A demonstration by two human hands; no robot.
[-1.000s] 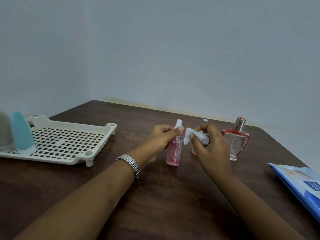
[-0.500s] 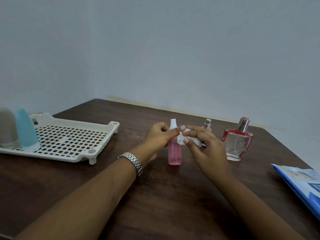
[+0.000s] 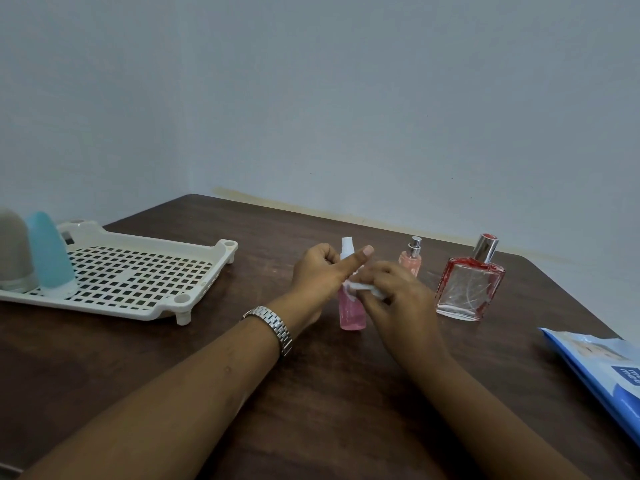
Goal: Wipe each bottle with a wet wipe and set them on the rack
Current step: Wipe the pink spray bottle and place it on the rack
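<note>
Your left hand (image 3: pixel 320 275) grips the pink bottle (image 3: pixel 352 311); right hand (image 3: pixel 391 292) pinches the wipe (image 3: pixel 365 289) (a slippery bottle could topple).

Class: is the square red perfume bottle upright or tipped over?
Upright: the square red bottle rests on its base on the table, silver cap uppermost.

both forearms reach forward from the bottom of the frame and meet near the middle. the left hand (image 3: pixel 320 273) is curled, thumb stretched out toward the right, fingers folded around the upper part of a pink spray bottle (image 3: pixel 352 308). a metal watch (image 3: pixel 273 327) sits on the left wrist. the right hand (image 3: pixel 394 296) is turned knuckles up, its fingertips pinching a white wet wipe (image 3: pixel 365 289) against the bottle's side.
</note>
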